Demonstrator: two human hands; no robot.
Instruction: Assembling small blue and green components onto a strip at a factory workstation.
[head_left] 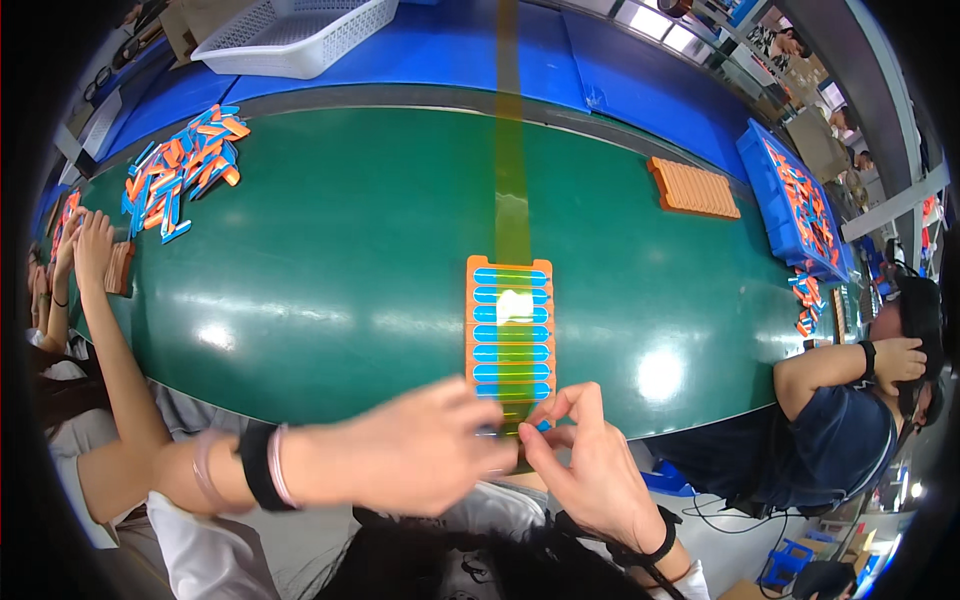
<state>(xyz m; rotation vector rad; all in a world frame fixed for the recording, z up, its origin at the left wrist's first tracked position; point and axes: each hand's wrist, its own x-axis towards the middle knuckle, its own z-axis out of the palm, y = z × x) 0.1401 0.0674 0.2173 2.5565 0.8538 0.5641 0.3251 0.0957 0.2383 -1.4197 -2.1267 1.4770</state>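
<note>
An orange slotted tray (472, 325) lies on the green table, with several rounded blue pieces (512, 333) side by side across it. At the tray's near end my right hand (590, 462) pinches a small blue piece (543, 426) between thumb and forefinger; only a bit of it shows. My left hand (430, 440) reaches in from the left beside the right fingertips, over the tray's near end. It is smeared by motion, so its fingers and anything in them cannot be made out. Both hands cover the tray's nearest slots.
A heap of orange and blue pieces (185, 170) lies far left. At the far right are another orange tray (693, 188) and a blue bin (775, 215) of pieces. A white basket (300, 45) stands at the back. Co-workers sit on both sides; one's hand (93, 245) is at left.
</note>
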